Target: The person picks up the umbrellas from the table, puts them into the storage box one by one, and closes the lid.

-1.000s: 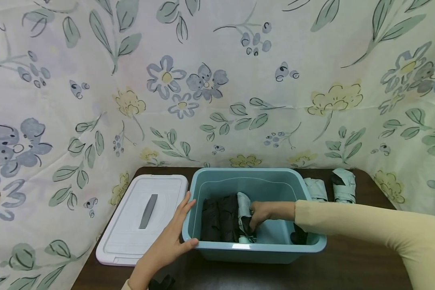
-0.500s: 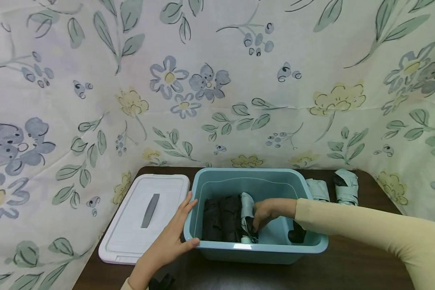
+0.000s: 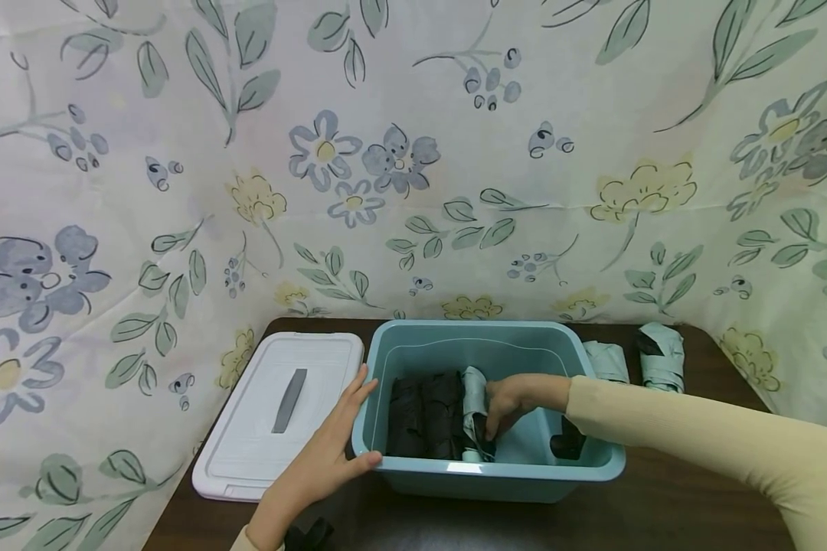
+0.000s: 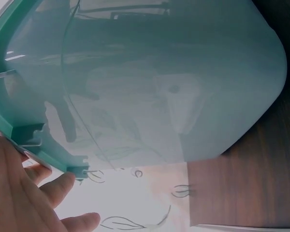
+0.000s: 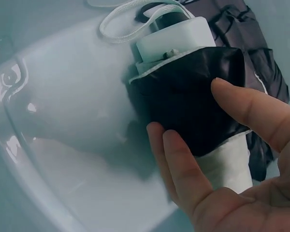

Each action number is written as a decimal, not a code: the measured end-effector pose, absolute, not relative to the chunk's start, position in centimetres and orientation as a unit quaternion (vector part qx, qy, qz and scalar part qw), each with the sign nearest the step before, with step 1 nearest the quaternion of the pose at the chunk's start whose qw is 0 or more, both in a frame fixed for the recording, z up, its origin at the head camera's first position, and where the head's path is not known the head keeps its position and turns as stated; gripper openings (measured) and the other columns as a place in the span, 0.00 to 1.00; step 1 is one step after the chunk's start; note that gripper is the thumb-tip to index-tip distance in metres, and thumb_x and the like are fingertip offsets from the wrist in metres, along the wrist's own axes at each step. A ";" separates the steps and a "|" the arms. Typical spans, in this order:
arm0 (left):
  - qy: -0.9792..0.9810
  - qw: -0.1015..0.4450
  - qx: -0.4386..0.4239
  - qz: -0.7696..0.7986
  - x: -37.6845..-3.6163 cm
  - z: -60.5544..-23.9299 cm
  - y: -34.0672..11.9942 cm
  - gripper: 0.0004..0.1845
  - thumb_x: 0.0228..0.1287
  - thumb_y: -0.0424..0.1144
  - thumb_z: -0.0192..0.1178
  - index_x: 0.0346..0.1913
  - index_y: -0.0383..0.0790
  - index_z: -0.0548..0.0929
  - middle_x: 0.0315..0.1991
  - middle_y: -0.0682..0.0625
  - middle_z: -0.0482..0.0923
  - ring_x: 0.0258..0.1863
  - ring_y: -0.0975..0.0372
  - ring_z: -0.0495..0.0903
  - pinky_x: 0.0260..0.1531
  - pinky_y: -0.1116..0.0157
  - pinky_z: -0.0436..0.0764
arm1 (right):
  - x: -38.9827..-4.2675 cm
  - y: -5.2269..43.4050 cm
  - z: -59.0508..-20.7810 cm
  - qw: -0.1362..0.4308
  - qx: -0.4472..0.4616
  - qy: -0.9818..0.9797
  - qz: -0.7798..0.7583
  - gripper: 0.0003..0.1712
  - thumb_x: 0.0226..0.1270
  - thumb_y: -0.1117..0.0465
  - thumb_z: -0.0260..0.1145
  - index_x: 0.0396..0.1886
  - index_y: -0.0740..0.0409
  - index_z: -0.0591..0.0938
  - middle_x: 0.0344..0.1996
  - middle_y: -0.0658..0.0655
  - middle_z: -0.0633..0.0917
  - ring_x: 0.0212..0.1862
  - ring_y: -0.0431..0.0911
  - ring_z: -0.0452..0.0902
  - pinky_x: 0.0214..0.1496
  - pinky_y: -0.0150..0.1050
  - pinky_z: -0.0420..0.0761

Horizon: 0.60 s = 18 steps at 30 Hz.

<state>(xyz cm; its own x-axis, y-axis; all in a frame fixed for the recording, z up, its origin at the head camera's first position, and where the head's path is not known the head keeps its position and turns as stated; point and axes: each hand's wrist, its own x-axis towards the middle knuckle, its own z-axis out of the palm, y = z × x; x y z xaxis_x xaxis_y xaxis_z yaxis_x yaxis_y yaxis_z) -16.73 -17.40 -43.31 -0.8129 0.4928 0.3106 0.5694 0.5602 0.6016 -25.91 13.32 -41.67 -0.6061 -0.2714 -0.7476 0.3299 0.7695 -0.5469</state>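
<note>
Folded umbrella (image 3: 474, 405) stands in the bin (image 3: 593, 459), grasped by the right grip (image 3: 517, 402).

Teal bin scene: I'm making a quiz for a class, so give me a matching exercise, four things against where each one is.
Things:
1. white lid
2. black folded umbrellas
3. left hand
4. two pale green folded umbrellas

Places:
A. on the table right of the teal bin
B. on the bin's left front corner
C. flat on the table left of the bin
D. inside the bin, left part

Pairs: 1-C, 2-D, 3-B, 4-A
</note>
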 end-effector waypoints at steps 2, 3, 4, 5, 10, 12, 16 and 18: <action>-0.882 0.053 -0.301 -0.359 -16.7 -43.3 -17.4 0.47 0.57 0.56 0.60 0.74 0.49 0.46 0.75 0.49 0.35 0.73 0.54 0.44 0.56 0.37 0.62 | -25.9 13.5 -41.5 0.443 0.011 0.830 -0.338 0.63 0.46 0.74 0.71 0.71 0.71 0.36 0.68 0.76 0.45 0.41 0.49 0.78 0.44 0.41 0.81; -0.882 0.052 -0.300 -0.359 -16.7 -43.3 -17.4 0.47 0.57 0.56 0.60 0.74 0.50 0.46 0.75 0.49 0.35 0.73 0.54 0.44 0.55 0.37 0.62 | -25.9 13.5 -41.4 0.443 0.008 0.830 -0.338 0.64 0.46 0.74 0.71 0.71 0.70 0.35 0.68 0.76 0.42 0.41 0.49 0.78 0.44 0.42 0.81; -0.883 0.052 -0.299 -0.359 -16.7 -43.3 -17.4 0.47 0.57 0.56 0.60 0.74 0.50 0.46 0.75 0.50 0.35 0.73 0.54 0.44 0.55 0.37 0.62 | -25.9 13.5 -41.3 0.444 0.006 0.830 -0.338 0.64 0.46 0.75 0.71 0.71 0.70 0.34 0.69 0.76 0.41 0.40 0.49 0.79 0.44 0.41 0.81; -0.883 0.052 -0.299 -0.359 -16.7 -43.3 -17.4 0.47 0.57 0.56 0.60 0.74 0.50 0.46 0.75 0.50 0.35 0.73 0.54 0.44 0.55 0.37 0.62 | -25.9 13.6 -41.2 0.445 0.004 0.829 -0.339 0.64 0.47 0.75 0.71 0.71 0.69 0.33 0.69 0.76 0.40 0.40 0.49 0.79 0.44 0.41 0.81; -0.884 0.052 -0.297 -0.358 -16.7 -43.3 -17.4 0.47 0.57 0.56 0.60 0.74 0.50 0.46 0.75 0.50 0.35 0.73 0.53 0.44 0.55 0.37 0.63 | -26.0 13.7 -40.7 0.450 -0.006 0.828 -0.336 0.65 0.47 0.74 0.71 0.71 0.67 0.32 0.69 0.75 0.37 0.40 0.48 0.80 0.43 0.40 0.81; -0.884 0.052 -0.297 -0.358 -16.6 -43.3 -17.4 0.47 0.57 0.56 0.60 0.74 0.50 0.46 0.75 0.50 0.35 0.73 0.53 0.44 0.55 0.37 0.63 | -26.0 13.8 -40.5 0.450 -0.012 0.828 -0.334 0.65 0.47 0.74 0.71 0.71 0.67 0.32 0.70 0.74 0.37 0.41 0.47 0.80 0.44 0.40 0.80; -0.882 0.049 -0.297 -0.361 -16.6 -43.2 -17.4 0.47 0.58 0.56 0.59 0.74 0.50 0.46 0.75 0.50 0.34 0.73 0.52 0.44 0.55 0.36 0.62 | -26.0 13.9 -40.1 0.448 -0.024 0.831 -0.329 0.66 0.47 0.73 0.71 0.71 0.67 0.31 0.70 0.74 0.36 0.45 0.49 0.80 0.45 0.41 0.80; -0.882 0.048 -0.297 -0.362 -16.6 -43.2 -17.3 0.47 0.58 0.56 0.59 0.74 0.50 0.46 0.75 0.51 0.34 0.73 0.52 0.44 0.55 0.37 0.62 | -26.0 13.9 -39.9 0.443 -0.032 0.836 -0.321 0.66 0.47 0.72 0.72 0.71 0.68 0.32 0.70 0.74 0.36 0.49 0.50 0.78 0.46 0.41 0.80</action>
<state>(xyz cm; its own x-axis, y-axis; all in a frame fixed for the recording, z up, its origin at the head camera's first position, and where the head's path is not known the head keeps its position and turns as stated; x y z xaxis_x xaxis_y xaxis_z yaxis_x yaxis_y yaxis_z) -16.56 -17.34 -43.16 -0.8185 0.4896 0.3005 0.5595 0.5609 0.6102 -25.95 13.94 -39.89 -0.6051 -0.3382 -0.7208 0.2305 0.7921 -0.5652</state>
